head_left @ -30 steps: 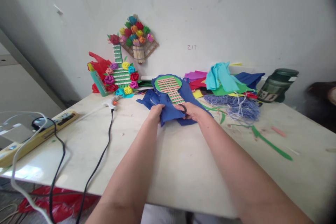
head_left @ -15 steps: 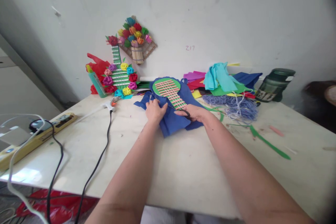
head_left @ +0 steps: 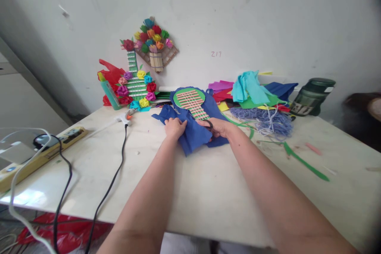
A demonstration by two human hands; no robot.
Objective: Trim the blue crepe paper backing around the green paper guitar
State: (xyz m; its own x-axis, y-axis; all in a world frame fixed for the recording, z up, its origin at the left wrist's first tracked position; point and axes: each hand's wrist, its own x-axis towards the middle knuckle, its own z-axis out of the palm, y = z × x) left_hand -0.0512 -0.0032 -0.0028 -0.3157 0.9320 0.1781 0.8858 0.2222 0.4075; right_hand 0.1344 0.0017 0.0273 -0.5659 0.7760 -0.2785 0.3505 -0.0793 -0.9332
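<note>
My left hand (head_left: 175, 127) is closed on the near part of a dark blue sheet (head_left: 194, 139), which looks like crepe paper or cloth. In my right hand (head_left: 219, 127) is a pair of scissors (head_left: 209, 124); their dark handle loop shows, while the blades are largely hidden by the sheet and fingers. Just behind my hands lies a green guitar-shaped piece (head_left: 190, 99) with pink strips across it and pale strings along it. More of the blue sheet spreads under and around that piece.
At the left are a flower-trimmed green guitar craft (head_left: 137, 83), a glue bottle (head_left: 110, 94), a glue gun (head_left: 123, 119) with its cable, and a power strip (head_left: 44, 156). On the right lie coloured sheets (head_left: 251, 87), blue yarn (head_left: 264, 121), a green strip (head_left: 306, 162) and a dark bottle (head_left: 312, 97).
My right hand with the scissors has shifted slightly left and up along the blue sheet. My left hand has moved a little on the sheet, its fingers now lying lower.
</note>
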